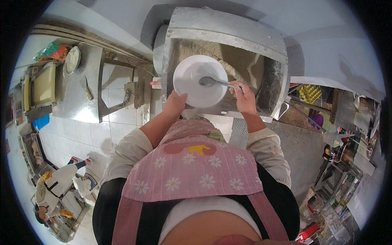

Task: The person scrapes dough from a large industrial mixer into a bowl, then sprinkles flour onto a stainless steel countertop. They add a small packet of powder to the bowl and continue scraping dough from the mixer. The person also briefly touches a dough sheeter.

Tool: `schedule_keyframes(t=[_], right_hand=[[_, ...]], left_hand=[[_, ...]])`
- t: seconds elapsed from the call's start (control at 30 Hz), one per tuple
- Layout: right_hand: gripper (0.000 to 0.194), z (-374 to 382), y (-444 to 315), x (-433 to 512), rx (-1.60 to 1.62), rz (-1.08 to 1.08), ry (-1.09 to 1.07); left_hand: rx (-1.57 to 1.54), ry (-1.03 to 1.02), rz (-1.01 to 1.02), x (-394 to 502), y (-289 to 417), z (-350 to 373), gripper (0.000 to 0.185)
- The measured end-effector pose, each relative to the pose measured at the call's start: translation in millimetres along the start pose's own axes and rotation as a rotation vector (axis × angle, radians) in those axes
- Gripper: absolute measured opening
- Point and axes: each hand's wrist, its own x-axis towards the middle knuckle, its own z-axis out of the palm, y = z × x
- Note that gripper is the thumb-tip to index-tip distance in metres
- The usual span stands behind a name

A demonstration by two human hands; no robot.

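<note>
My left hand (176,105) grips the near-left rim of a white bowl (193,92), thumb over the edge. In my right hand (245,97) is the handle of a metal spoon (208,81), whose head lies over the inside of the bowl. The bowl's inside looks white; I cannot tell whether anything lies in it. Both hands are above a large metal bin (228,35) with an open top. Inside the bin, pale floury powder (199,47) is heaped at the back left, partly hidden by the bowl.
At left stands a steel table (88,67) with a knife (87,88) and a round dish (73,59). A co-worker (58,183) with yellow gloves is at lower left. Yellow egg trays (310,93) sit on cluttered shelving at right. A wall rises behind the bin.
</note>
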Motion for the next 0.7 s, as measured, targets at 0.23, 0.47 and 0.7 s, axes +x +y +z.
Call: schedule_keyframes(t=[0.23, 0.47, 0.7], right_hand=[[0.021, 9.3, 16.8, 3.8, 0.688, 0.436, 0.124], [0.020, -34.0, -11.3, 12.3, 0.681, 0.196, 0.303], [0.020, -57.8, -31.7, 9.3, -0.018, 0.075, 0.242]], left_hand=[[0.054, 0.028, 0.023, 4.4, -5.8, -9.7, 0.037], [0.172, 0.138, 0.072, -21.3, 0.7, -28.6, 0.038], [0.101, 0.224, 0.081, -67.8, 23.4, -44.0, 0.038]])
